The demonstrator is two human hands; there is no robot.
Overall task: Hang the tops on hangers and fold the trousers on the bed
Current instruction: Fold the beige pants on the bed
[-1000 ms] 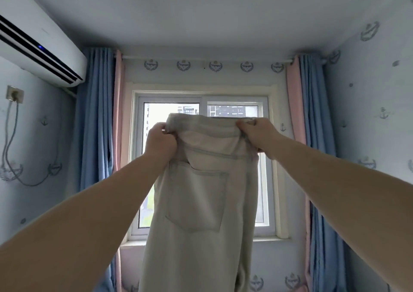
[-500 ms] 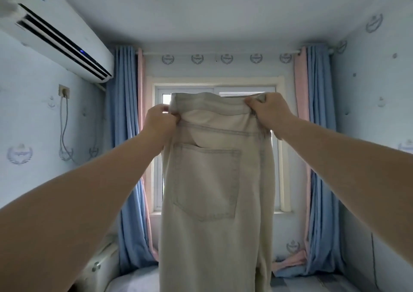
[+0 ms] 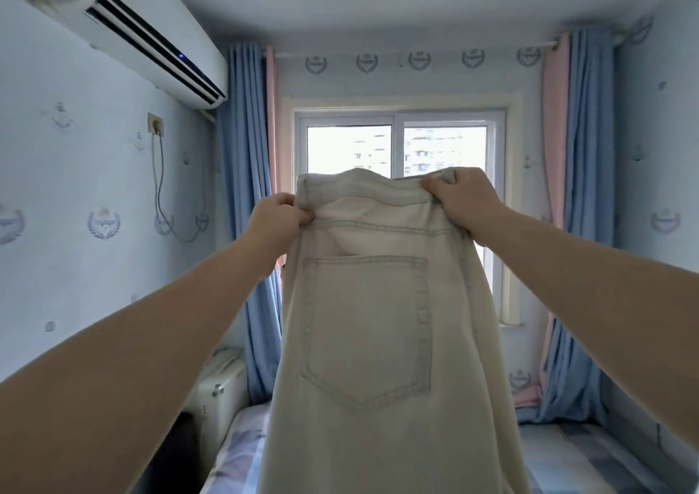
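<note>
head view: we hold pale jeans point(image 3: 378, 342) up by the waistband, left hand point(image 3: 278, 221) and right hand point(image 3: 463, 200) each pinching a corner above the bed point(image 3: 590, 459).

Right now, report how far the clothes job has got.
Done: nothing finished shows; no hung top or folded pair is in view. In hand: the pale beige denim trousers hang down, left hand and right hand each pinching the waistband, over the blue patterned bed. Left: lay them down and fold them; the tops and hangers are out of view, so their state cannot be told.
</note>
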